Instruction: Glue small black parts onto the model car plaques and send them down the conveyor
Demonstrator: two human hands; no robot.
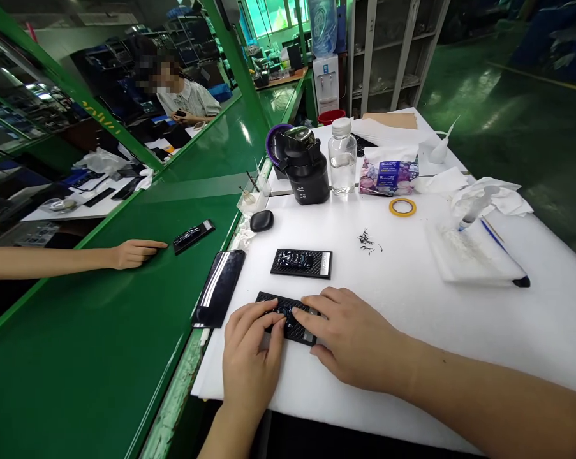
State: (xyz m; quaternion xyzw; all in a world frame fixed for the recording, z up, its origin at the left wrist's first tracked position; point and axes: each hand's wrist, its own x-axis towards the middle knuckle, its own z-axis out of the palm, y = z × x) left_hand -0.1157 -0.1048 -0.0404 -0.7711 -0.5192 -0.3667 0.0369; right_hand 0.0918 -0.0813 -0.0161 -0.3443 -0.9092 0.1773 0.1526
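Your left hand (252,357) and right hand (349,341) both lie on a black carbon-weave panel (296,330) that sits flat near the front edge of the white surface (460,319). Neither grip closes round it: the fingers are spread and the fingertips press on its top. A second matching panel (301,263) lies just beyond it. A co-worker's hand (134,253) rests on the green conveyor (125,357).
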